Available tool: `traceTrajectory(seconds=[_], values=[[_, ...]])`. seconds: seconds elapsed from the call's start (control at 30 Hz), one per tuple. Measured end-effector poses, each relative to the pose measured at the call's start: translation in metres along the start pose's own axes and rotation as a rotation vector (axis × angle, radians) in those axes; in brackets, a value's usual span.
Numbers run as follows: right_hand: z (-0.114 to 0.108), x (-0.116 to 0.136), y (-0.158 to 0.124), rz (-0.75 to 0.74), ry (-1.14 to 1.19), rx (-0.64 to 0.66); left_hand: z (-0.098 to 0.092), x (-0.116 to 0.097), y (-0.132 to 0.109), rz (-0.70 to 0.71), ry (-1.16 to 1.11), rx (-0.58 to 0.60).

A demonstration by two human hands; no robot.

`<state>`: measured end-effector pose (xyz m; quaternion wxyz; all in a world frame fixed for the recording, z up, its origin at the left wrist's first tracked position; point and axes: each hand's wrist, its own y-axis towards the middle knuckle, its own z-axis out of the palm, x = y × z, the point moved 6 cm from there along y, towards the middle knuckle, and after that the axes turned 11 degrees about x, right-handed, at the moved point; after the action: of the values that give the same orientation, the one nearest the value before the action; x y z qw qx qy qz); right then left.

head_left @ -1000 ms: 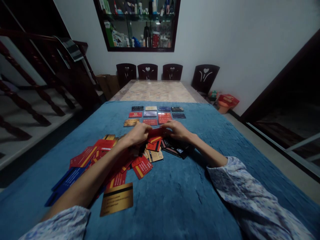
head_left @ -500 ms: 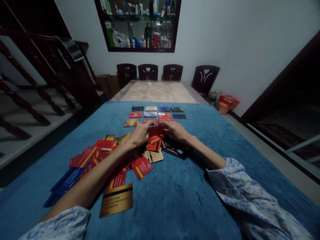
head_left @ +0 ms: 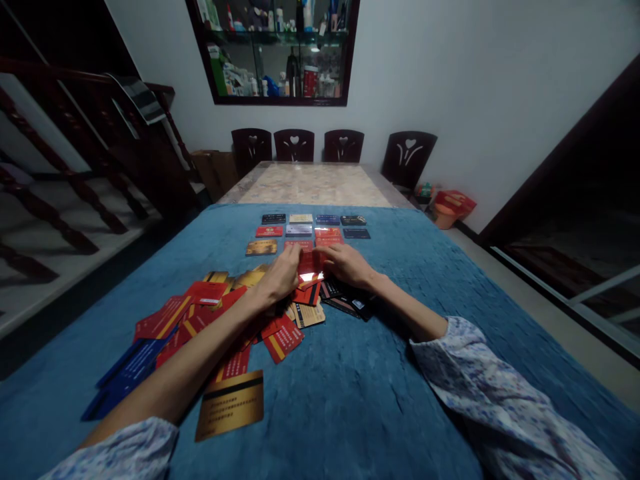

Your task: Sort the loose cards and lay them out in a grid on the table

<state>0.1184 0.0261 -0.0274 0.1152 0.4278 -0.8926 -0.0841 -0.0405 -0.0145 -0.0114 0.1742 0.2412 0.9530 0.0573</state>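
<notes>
Between my two hands is a red card (head_left: pixel 311 263), its lower edge shining with glare. My left hand (head_left: pixel 281 275) grips its left side with bent fingers, and my right hand (head_left: pixel 347 264) has hold of its right side. Just beyond, cards lie in rows: a gold card (head_left: pixel 261 248), a red card (head_left: pixel 269 232), a silver card (head_left: pixel 299 231) and several others. Under and left of my left forearm spreads a loose heap of red, gold and blue cards (head_left: pixel 131 365). Black cards (head_left: pixel 350 303) lie below my right hand.
A blue cloth (head_left: pixel 350 400) covers the near part of the table, with bare marble-patterned tabletop (head_left: pixel 315 181) beyond. Dark chairs (head_left: pixel 409 159) stand along the far end. One gold card (head_left: pixel 230 405) lies at the near edge of the heap.
The red card between my hands has tilted, so its surface now catches the light. My fingers have shifted slightly along its sides. The cards on the cloth lie as before.
</notes>
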Motion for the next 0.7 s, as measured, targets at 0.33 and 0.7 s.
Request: traceTrajectory(seconds=[0.33, 0.7], values=[[-0.0036, 0.0058, -0.0027, -0.108, -0.028, -0.003, -0.0047, 0.0018, -0.0002, 0.018, -0.059, -0.044], [-0.0054, 0.0006, -0.0047, 0.001, -0.081, 0.098, -0.0014, 0.0028, -0.0003, 0.033, -0.111, 0.018]])
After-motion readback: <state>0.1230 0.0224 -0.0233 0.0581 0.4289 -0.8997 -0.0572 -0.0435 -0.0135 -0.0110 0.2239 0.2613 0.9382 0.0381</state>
